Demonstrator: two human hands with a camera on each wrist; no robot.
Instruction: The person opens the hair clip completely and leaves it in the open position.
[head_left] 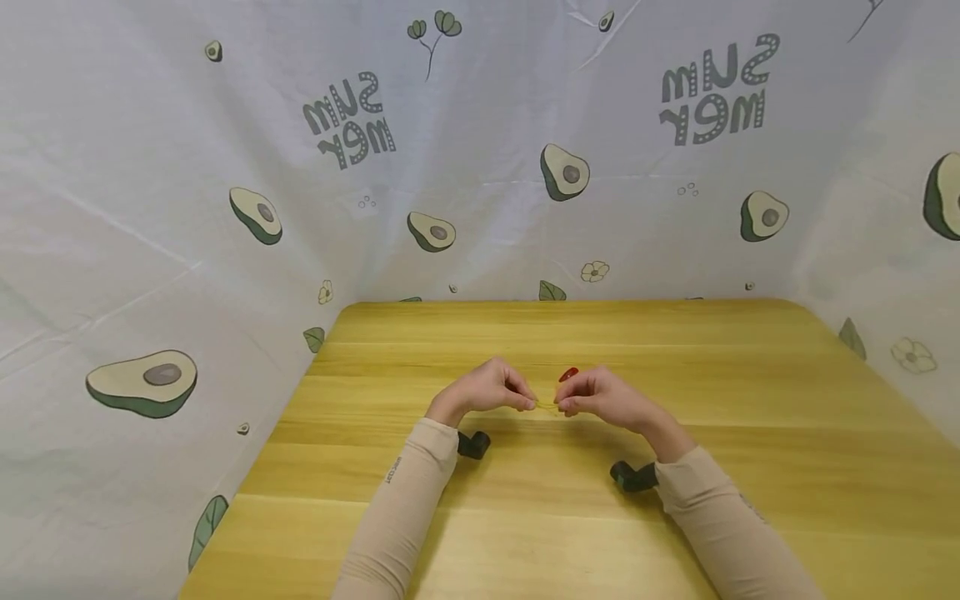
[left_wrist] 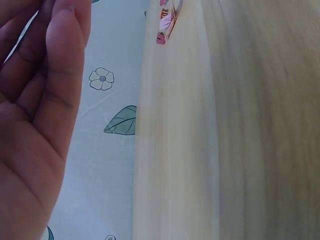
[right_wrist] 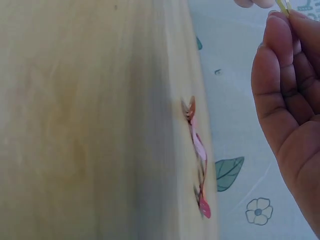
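Observation:
Between the two hands, above the wooden table, stretches a thin yellow band (head_left: 547, 406), showing as two fine strands. The left hand (head_left: 486, 390) pinches its left end with thumb and forefinger. On the other side, the right hand (head_left: 603, 398) pinches the right end; in the right wrist view the yellow band (right_wrist: 283, 6) comes out from between the thumb and fingertip. Behind the right hand lies a red piece (head_left: 570, 374), partly hidden by it. The right wrist view shows a slender pink, orange and red thing (right_wrist: 200, 148) lying on the table.
The wooden table (head_left: 540, 517) has rounded far corners. A pale cloth (head_left: 480, 167) printed with avocados, leaves and flowers hangs around its back and sides. Black wrist cameras (head_left: 474, 445) stick out below both hands from beige sleeves (head_left: 405, 508).

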